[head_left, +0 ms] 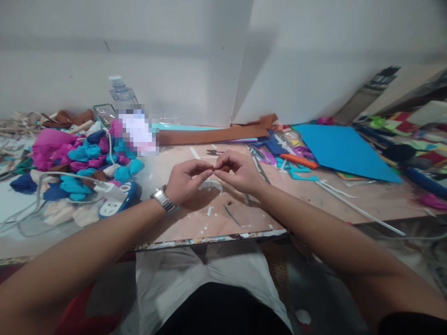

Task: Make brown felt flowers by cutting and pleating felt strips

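A pixelated patch at center left hides the face of a pale, phone-like slab point(138, 132), so any writing there cannot be read. Small dark shapes point(214, 152) lie just above the hands; whether they are letters is unclear.

The table point(188, 223) has a pinkish-tan, smooth top with white scraps and a chipped, flaking front edge. Behind it stands a plain pale wall point(174, 60) with a vertical seam.

At the middle of the frame, the left hand point(186, 181) and right hand point(240, 172) both pinch a small brown piece point(221, 169) between thumb and fingers, above the table. A metal-link watch point(163, 199) circles the left wrist.

At the left, crumpled, puffy balls point(78, 151) in magenta, turquoise, navy and cream crowd around a white and blue power strip point(117, 200) with a plug in it. A clear plastic bottle point(122, 95) stands at upper left. A long, flat brown strip point(209, 136) lies beyond the hands; right of it are an orange-handled cutter point(299, 161) and a smooth blue sheet point(349, 151).
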`<state>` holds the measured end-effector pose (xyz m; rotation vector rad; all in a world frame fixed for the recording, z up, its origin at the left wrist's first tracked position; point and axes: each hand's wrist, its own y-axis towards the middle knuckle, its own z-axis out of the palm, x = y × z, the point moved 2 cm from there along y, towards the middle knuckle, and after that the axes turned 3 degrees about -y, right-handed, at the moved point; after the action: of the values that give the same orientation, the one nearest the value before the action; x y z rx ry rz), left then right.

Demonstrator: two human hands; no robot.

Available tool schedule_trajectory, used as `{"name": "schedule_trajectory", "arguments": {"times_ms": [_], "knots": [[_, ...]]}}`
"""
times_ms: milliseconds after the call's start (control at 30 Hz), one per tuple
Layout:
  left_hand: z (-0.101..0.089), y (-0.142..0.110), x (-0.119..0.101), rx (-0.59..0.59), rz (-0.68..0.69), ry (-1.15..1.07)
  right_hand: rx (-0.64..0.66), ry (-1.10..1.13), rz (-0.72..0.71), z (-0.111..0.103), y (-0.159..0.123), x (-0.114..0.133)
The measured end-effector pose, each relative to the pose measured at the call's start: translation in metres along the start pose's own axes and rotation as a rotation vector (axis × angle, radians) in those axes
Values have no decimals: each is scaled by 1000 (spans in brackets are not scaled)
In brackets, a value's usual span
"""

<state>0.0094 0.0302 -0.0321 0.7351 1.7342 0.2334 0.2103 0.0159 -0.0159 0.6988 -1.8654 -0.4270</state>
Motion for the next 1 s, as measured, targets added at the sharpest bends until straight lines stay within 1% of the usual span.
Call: {"name": "schedule_trajectory", "arguments": {"times_ms": [133,400,533,633,767,867,1000], "knots": [[-2,0,1,2,1,26,11,-54,-9,0,0,3],[-2,1,1,-12,-27,25,-23,-179,-138,0,0,7],[-1,0,1,-7,-34,27,-14,-187,-131,0,0,9],[-1,0,2,-9,-33,2,18,-157,-123,0,-1,9],[1,0,2,-21,-68,-67,59,-124,-64,1,-3,4],[1,1,2,-35,-107,-106,54,-120,-33,1,-3,3],[1,2,2,-39,-118,-121,30,-119,-15,1,-1,7]]}}
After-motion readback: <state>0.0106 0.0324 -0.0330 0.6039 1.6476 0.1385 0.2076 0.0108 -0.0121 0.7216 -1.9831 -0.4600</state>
